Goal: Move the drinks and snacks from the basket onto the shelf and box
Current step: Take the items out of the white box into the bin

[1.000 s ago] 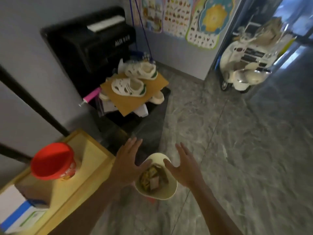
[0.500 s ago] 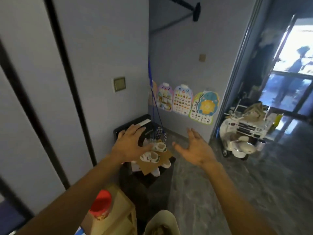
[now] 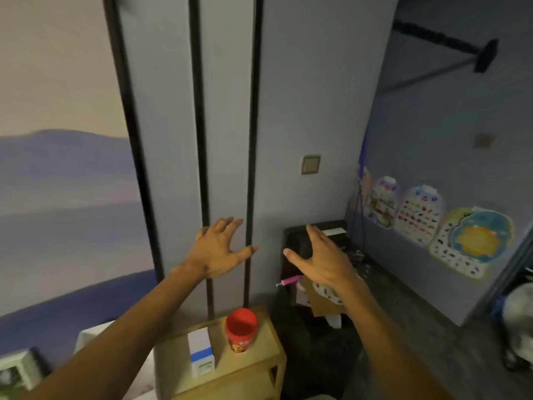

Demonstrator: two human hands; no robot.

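My left hand (image 3: 217,251) and my right hand (image 3: 322,255) are raised in front of the grey wall, fingers spread, palms facing each other, nothing in either. Below them stands a light wooden shelf (image 3: 259,368). On its top sit a red-lidded cup (image 3: 241,329) and a white and blue carton (image 3: 200,355), side by side. The basket is out of view.
A black cabinet (image 3: 297,238) stands right of the shelf, with a cardboard sheet (image 3: 321,301), shoes and a pink object (image 3: 290,281) beside it. Colourful posters (image 3: 418,217) hang on the right wall. A white box (image 3: 89,336) sits at lower left.
The view has swung up and to the left, away from the basket on the floor. Both hands rose from the basket rim and stay spread and empty.
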